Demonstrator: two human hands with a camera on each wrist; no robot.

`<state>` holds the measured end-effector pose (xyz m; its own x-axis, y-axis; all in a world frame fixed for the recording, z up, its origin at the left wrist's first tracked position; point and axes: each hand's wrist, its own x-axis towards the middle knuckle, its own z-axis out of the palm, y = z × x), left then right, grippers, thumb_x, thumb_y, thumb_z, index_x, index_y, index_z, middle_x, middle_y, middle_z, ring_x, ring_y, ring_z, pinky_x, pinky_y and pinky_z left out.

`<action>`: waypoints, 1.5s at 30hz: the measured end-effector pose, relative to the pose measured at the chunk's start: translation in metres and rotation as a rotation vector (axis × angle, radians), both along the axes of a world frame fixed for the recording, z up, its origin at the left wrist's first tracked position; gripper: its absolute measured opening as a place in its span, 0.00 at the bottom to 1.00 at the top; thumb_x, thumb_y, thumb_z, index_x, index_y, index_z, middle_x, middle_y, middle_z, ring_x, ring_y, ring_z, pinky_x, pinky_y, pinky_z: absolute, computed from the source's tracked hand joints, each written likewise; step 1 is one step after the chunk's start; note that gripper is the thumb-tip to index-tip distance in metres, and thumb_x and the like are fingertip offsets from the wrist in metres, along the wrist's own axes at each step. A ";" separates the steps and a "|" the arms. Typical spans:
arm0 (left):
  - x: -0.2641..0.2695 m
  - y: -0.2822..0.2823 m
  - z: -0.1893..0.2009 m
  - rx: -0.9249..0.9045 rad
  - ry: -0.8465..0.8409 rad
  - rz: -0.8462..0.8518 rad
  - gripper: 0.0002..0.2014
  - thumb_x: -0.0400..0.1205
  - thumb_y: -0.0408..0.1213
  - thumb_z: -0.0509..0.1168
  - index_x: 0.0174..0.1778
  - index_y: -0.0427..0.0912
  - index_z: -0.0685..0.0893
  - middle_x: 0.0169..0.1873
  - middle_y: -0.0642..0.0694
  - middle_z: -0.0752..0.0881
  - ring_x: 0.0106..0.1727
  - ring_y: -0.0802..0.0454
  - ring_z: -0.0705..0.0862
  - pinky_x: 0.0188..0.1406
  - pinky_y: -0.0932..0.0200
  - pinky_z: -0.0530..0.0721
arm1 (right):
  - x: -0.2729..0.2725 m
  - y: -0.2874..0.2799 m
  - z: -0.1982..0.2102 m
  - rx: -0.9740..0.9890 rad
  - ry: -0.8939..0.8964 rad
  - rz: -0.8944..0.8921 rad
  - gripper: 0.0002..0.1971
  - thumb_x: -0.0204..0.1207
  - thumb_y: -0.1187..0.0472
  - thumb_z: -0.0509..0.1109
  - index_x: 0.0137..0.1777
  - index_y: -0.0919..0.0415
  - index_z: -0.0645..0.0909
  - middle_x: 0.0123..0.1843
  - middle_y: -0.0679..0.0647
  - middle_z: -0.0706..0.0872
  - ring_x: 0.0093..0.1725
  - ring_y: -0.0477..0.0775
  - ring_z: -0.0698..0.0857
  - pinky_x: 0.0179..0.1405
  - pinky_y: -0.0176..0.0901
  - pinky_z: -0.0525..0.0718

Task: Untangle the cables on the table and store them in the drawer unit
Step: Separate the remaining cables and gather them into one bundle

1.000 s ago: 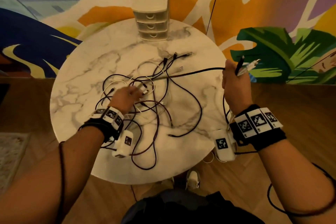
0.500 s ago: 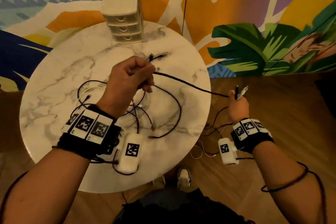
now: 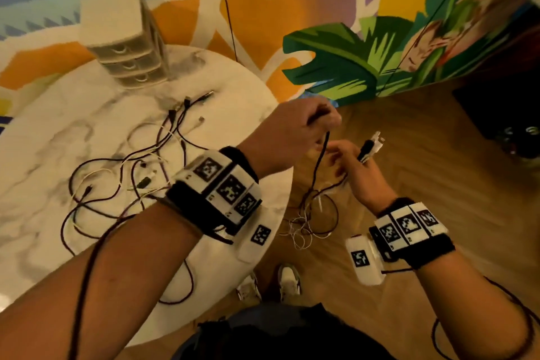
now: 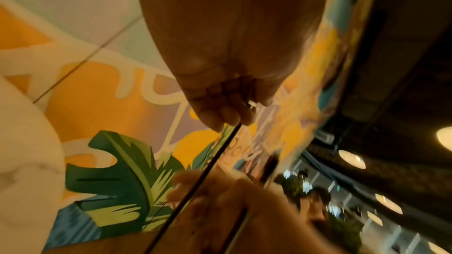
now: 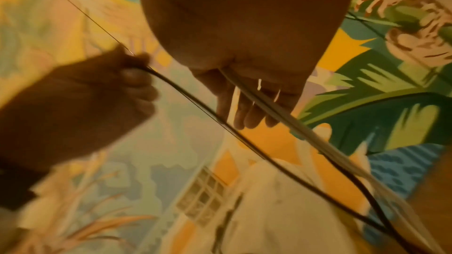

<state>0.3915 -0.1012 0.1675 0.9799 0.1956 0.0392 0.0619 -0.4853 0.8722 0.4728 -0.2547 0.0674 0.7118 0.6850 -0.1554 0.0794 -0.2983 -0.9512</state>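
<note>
A tangle of black and white cables [image 3: 131,175] lies on the round marble table [image 3: 43,242]. The cream three-drawer unit [image 3: 122,38] stands at the table's far edge, drawers closed. My left hand [image 3: 321,123] is raised past the table's right edge and grips one black cable [image 3: 320,155] that hangs down from it. In the left wrist view its fingers [image 4: 220,111] pinch this cable [image 4: 208,171]. Just right and lower, my right hand [image 3: 347,161] holds several cable ends [image 3: 369,149], black and white plugs sticking up. Loops of the held cables [image 3: 309,216] dangle above the floor.
Wooden floor [image 3: 438,161] lies right of the table, with my shoes [image 3: 287,280] below the table's edge. A painted mural wall [image 3: 336,61] runs behind. A dark object [image 3: 511,114] sits on the floor at far right. A thin black cord [image 3: 226,9] hangs along the wall.
My left hand left the tangle, took hold of a black cable and carried it right, off the table's edge, up to my right hand. The view swung right.
</note>
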 end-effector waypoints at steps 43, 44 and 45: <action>0.013 -0.036 -0.003 -0.904 0.101 0.106 0.24 0.83 0.39 0.57 0.17 0.48 0.75 0.14 0.53 0.70 0.16 0.55 0.66 0.17 0.62 0.68 | 0.000 0.008 0.065 0.140 0.171 0.483 0.17 0.74 0.48 0.69 0.51 0.61 0.80 0.46 0.59 0.86 0.40 0.62 0.84 0.42 0.43 0.86; 0.015 -0.031 0.001 -0.919 0.080 0.093 0.25 0.83 0.41 0.57 0.16 0.49 0.68 0.13 0.53 0.64 0.15 0.55 0.60 0.16 0.64 0.62 | -0.007 0.008 0.049 0.088 0.174 0.490 0.20 0.72 0.47 0.72 0.46 0.68 0.79 0.39 0.63 0.84 0.34 0.63 0.80 0.36 0.41 0.83; 0.019 -0.028 0.008 -0.866 0.073 0.092 0.25 0.83 0.42 0.56 0.17 0.49 0.64 0.12 0.54 0.61 0.14 0.56 0.57 0.16 0.65 0.58 | -0.013 0.009 0.034 0.053 0.159 0.449 0.26 0.72 0.46 0.73 0.39 0.74 0.76 0.32 0.67 0.78 0.27 0.61 0.74 0.28 0.37 0.78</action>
